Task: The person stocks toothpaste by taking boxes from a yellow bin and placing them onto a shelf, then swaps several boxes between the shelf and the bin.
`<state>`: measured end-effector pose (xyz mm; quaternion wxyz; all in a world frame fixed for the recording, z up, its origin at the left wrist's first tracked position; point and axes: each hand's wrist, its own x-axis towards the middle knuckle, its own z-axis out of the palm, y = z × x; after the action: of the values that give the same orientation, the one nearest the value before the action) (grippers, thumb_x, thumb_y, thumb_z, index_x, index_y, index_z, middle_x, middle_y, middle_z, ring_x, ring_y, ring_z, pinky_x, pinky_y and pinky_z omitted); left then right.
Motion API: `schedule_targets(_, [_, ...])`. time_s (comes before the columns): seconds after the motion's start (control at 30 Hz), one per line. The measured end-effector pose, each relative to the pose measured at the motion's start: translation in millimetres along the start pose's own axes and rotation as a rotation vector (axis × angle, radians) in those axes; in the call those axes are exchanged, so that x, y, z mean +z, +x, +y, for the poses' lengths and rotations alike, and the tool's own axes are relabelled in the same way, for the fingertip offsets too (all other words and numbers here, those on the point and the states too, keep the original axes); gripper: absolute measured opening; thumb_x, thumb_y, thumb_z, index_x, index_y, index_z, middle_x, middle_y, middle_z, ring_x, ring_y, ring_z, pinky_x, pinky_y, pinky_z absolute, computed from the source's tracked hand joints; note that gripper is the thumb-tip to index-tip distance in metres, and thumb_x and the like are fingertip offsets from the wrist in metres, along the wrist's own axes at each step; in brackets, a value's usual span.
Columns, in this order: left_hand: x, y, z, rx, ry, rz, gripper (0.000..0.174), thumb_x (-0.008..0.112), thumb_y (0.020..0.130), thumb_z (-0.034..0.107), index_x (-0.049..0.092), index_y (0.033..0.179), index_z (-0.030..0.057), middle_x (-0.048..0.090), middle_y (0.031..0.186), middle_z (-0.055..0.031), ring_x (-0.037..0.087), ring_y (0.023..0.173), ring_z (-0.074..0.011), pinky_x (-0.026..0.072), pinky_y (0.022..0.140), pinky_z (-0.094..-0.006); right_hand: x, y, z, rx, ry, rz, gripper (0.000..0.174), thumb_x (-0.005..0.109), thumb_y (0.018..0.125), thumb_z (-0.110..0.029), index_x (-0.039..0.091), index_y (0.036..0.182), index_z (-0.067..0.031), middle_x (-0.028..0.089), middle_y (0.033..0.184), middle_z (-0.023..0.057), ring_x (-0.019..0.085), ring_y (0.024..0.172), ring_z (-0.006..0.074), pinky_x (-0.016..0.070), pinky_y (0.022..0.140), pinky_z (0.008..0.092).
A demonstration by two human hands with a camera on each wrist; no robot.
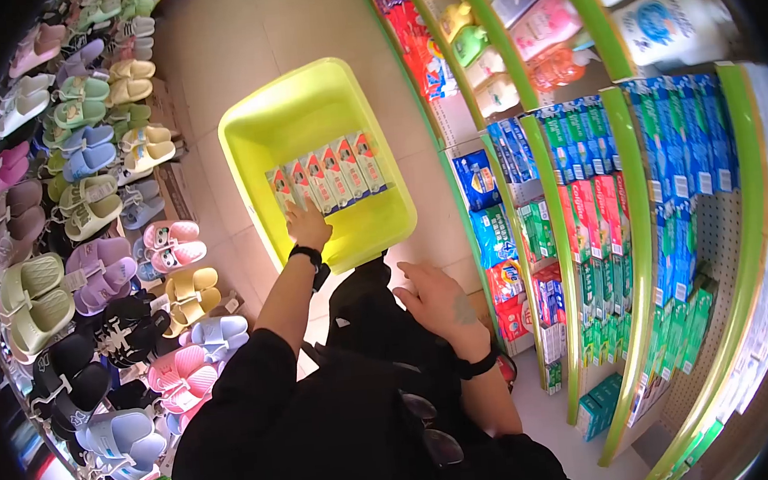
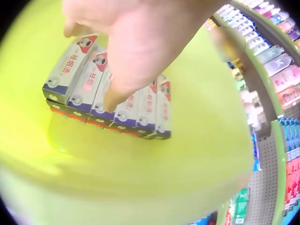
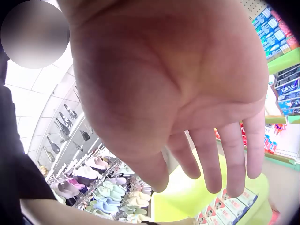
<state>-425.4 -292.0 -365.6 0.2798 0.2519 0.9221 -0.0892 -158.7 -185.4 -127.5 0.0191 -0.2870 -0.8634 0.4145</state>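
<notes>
Inside a yellow-green plastic tub (image 1: 295,89), white toothpaste boxes (image 1: 340,173) with red corners and blue ends lie side by side. The left wrist view shows a lower layer of boxes (image 2: 89,118) under the top row. My left hand (image 1: 308,225) reaches into the tub over the left end of that row. Its thumb (image 2: 117,96) lies across the boxes, and its fingertips are by the far end of the leftmost box (image 2: 68,68). My right hand (image 1: 438,299) hangs outside the tub's near right corner, fingers extended, holding nothing.
Shelves with green edges (image 1: 633,247) stand on the right, stocked with toothpaste boxes, packets and bottles. Racks of slippers (image 1: 102,262) line the left side. The tub stands on a tiled floor (image 1: 223,27) between them, just ahead of my legs.
</notes>
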Motion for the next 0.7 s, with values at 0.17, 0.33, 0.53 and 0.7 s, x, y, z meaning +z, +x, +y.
schedule_targets(0.17, [29, 37, -8, -0.047, 0.008, -0.178, 0.085, 0.08, 0.085, 0.028, 0.041, 0.159, 0.0111, 0.012, 0.167, -0.0416, 0.037, 0.145, -0.0585, 0.0392, 0.118, -0.0559, 18, -5, 30, 0.083, 0.041, -0.103, 0.045, 0.074, 0.095, -0.027, 0.064, 0.131, -0.0018, 0.071, 0.108, 0.0182, 0.068, 0.101, 0.0394, 0.0555, 0.087, 0.0487])
schedule_targets(0.33, [104, 71, -29, -0.043, 0.105, -0.023, 0.043, 0.068, 0.095, 0.023, 0.061, 0.134, 0.0063, 0.021, 0.163, -0.0405, 0.052, 0.131, -0.052, 0.0488, 0.11, -0.0535, -6, -22, 33, 0.301, -0.013, -0.016, 0.044, 0.075, 0.094, -0.024, 0.064, 0.13, -0.0011, 0.071, 0.115, 0.0194, 0.068, 0.106, 0.0402, 0.0549, 0.092, 0.0487])
schedule_targets(0.53, [89, 70, 4, -0.511, -0.472, 0.028, 0.073, 0.074, 0.091, 0.027, 0.045, 0.151, -0.0025, 0.022, 0.164, -0.0368, 0.049, 0.136, -0.0478, 0.0417, 0.116, -0.056, -7, -62, 56, 0.465, 0.1, 0.054, 0.043, 0.074, 0.096, -0.025, 0.066, 0.131, -0.0011, 0.072, 0.115, 0.0207, 0.07, 0.105, 0.0397, 0.0563, 0.091, 0.0456])
schedule_targets(0.7, [43, 45, 36, -0.218, -0.089, -0.219, 0.087, 0.087, 0.076, 0.044, 0.057, 0.147, 0.0049, 0.0, 0.173, -0.0253, 0.027, 0.144, -0.062, 0.0325, 0.115, -0.0697, 8, -68, 69, 0.542, 0.092, 0.077, 0.045, 0.075, 0.096, -0.028, 0.067, 0.132, -0.0018, 0.072, 0.117, 0.0211, 0.071, 0.105, 0.0382, 0.0565, 0.092, 0.0458])
